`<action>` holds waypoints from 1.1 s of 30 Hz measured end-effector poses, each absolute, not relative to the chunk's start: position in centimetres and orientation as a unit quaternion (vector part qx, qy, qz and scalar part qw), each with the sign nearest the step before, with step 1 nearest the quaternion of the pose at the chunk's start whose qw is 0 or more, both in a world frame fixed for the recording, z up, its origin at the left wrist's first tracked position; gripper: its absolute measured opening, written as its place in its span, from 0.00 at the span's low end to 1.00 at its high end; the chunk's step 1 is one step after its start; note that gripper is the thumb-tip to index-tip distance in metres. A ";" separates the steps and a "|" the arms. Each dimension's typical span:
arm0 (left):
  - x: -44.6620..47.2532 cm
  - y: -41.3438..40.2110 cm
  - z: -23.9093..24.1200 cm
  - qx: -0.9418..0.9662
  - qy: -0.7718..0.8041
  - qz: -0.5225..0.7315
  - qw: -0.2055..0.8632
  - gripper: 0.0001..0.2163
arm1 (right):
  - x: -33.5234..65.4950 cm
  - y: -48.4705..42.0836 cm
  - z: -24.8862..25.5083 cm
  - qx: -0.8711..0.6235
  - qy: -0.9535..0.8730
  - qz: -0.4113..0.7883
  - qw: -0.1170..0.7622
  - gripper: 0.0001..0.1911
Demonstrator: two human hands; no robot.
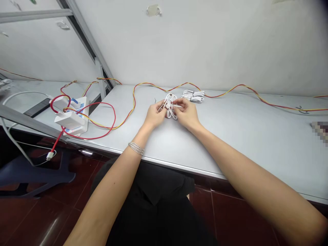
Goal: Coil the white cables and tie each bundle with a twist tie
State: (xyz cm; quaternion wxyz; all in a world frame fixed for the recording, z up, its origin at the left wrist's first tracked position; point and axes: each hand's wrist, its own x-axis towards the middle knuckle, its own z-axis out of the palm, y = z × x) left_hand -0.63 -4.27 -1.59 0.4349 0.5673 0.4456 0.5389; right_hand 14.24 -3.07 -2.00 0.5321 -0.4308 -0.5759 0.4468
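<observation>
A loose bundle of white cable [170, 106] is held just above the grey table [230, 136] between both my hands. My left hand [154, 115], with a silver bracelet on its wrist, pinches the bundle's left side. My right hand [186, 112] is closed on the bundle's right side, fingers curled round the strands. A second white cable [194, 96], coiled and tied, lies on the table just beyond my right hand, untouched.
A red-and-yellow twisted wire [230, 89] runs along the back of the table by the wall. At the left stand white chargers on a power strip [73, 116] with a looping red cable [102, 126]. A dark phone [38, 107] lies far left. A blue chair [33, 174] sits below.
</observation>
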 end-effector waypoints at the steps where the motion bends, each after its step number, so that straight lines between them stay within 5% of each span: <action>1: -0.6 -4.2 -1.6 0.562 0.448 0.541 0.437 0.12 | 14.2 -3.1 -1.9 -0.427 -0.581 0.450 0.527 0.08; 9: -0.7 -3.8 -1.9 0.546 0.458 0.540 0.448 0.08 | 14.5 -3.4 -1.7 -0.435 -0.646 0.430 0.458 0.15; 33: -1.0 -4.0 -2.2 0.552 0.483 0.553 0.395 0.12 | 14.1 -2.0 -3.1 -0.393 -0.588 0.446 0.549 0.19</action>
